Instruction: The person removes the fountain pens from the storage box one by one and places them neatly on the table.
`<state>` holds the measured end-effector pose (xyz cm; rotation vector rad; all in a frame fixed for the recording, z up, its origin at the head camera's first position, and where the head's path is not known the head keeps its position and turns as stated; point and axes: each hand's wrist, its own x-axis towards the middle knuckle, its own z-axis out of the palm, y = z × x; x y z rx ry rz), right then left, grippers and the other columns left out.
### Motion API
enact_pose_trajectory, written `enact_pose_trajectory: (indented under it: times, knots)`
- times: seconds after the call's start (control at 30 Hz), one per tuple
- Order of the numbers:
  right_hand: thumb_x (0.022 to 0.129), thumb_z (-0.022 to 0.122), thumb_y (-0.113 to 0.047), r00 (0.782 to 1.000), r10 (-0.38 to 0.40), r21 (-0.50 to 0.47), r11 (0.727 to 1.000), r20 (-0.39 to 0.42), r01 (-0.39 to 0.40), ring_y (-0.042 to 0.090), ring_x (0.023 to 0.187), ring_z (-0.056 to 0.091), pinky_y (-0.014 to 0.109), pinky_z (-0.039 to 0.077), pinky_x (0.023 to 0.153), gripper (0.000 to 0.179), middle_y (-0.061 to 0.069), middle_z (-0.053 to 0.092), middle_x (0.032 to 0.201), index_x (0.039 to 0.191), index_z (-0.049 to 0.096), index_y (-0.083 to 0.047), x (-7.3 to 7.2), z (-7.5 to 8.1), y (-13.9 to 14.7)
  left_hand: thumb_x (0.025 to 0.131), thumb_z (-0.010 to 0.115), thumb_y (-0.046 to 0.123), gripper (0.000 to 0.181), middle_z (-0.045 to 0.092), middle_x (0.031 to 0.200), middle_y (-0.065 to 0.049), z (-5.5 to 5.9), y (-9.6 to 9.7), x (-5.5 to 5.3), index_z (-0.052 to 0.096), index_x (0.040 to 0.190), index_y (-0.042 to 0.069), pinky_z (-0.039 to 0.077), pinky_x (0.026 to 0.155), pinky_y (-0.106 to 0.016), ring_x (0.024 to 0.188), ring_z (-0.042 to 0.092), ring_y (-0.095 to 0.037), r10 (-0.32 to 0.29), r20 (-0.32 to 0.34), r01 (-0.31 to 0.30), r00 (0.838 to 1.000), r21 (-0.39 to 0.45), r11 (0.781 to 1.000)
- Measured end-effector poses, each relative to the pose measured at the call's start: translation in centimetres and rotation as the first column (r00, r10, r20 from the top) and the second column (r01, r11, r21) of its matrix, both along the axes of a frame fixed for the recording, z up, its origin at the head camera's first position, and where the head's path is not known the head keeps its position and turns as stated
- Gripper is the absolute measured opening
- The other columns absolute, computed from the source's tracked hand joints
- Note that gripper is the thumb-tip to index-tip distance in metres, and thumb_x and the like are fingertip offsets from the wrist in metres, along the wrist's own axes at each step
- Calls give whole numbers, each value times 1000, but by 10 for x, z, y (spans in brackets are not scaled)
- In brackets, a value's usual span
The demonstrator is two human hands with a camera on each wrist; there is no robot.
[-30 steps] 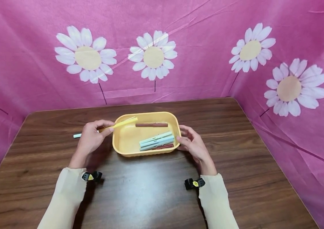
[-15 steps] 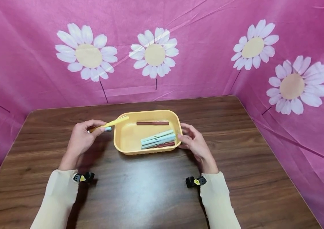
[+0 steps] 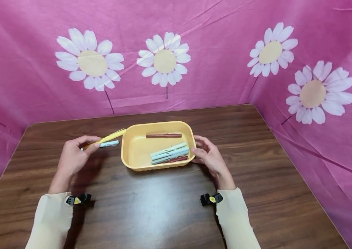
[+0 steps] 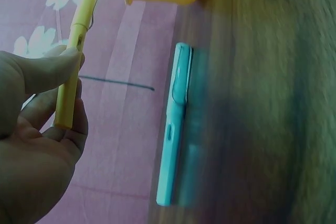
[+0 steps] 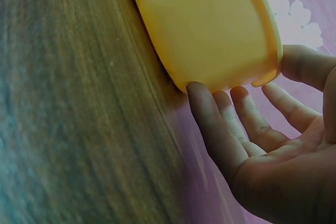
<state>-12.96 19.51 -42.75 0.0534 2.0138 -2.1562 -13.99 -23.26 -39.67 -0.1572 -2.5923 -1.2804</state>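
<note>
My left hand (image 3: 72, 155) pinches a yellow pen (image 3: 113, 135) between thumb and fingers, its capped end pointing toward the left end of a yellow plastic basket (image 3: 136, 152). Under that pen, a light blue pen (image 4: 176, 114) lies on the table, apart from the fingers. On the other side, my right hand (image 3: 208, 155) grips the basket's right end, thumb at the rim and fingers against the outer wall (image 5: 210, 40). A brown pen (image 3: 163, 136) lies along the basket's far side. Several pale green and blue pens (image 3: 169, 151) lie near its right front, beside a dark red pen (image 3: 178, 159).
The wooden table (image 3: 151, 207) runs to a pink cloth (image 3: 219, 79) with printed white flowers at the back and sides. A black strap with a small device (image 3: 77, 200) is on the left wrist, and a similar one (image 3: 211, 199) on the right.
My left hand has drawn the yellow pen leftward, from over the basket to outside its left rim. The light blue pen shows more fully now. The right hand keeps its hold on the basket.
</note>
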Motion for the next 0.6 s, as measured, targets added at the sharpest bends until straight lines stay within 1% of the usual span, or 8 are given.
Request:
enact_pose_trajectory:
  times: [0.1,0.27,0.33,0.5,0.57,0.6]
  knots:
    - [98,61,1,1000,1,-3,1000,1,-1,22,101,65,41,59,80,53,29,49,140,148,43,-1,0,1,0,93,76,12,16,68,92,24,-4,-6,2,77,107,3,40,64,-17,80,55,-2,8,5,-8,1000,2,1000]
    - [98,62,0,1000,-5,-2,1000,2,5,24,103,65,43,59,81,53,28,49,139,148,44,-2,-1,0,1,93,76,11,18,70,93,17,-9,-15,5,77,108,2,40,64,-16,77,54,-4,18,40,-18,999,-6,1000]
    - [98,62,0,1000,-12,-3,1000,3,12,25,103,64,43,59,82,53,28,49,139,148,44,-3,-1,0,1,93,76,13,18,70,93,17,-9,-18,5,77,108,3,40,65,-16,78,53,-4,25,46,-24,999,-27,999]
    - [98,62,1,1000,-11,-2,1000,3,11,25,104,65,43,59,82,54,30,48,139,149,43,-1,-1,-1,1,93,76,14,18,69,90,15,-14,-23,6,77,108,4,39,62,-18,73,51,-3,23,57,-20,998,-51,998]
    - [98,62,0,1000,-9,-3,1000,6,9,25,103,65,43,59,81,54,30,48,139,149,43,-1,0,-1,1,93,76,12,18,69,89,10,-16,-24,6,77,108,3,39,59,-20,68,49,-5,15,56,-12,998,-52,999]
    - [98,62,0,1000,-10,-6,1000,8,10,25,103,65,42,59,81,54,30,48,138,149,43,-2,0,-1,1,93,76,12,17,70,90,9,-17,-25,6,77,108,3,39,59,-20,67,49,-6,13,55,-10,998,-55,998]
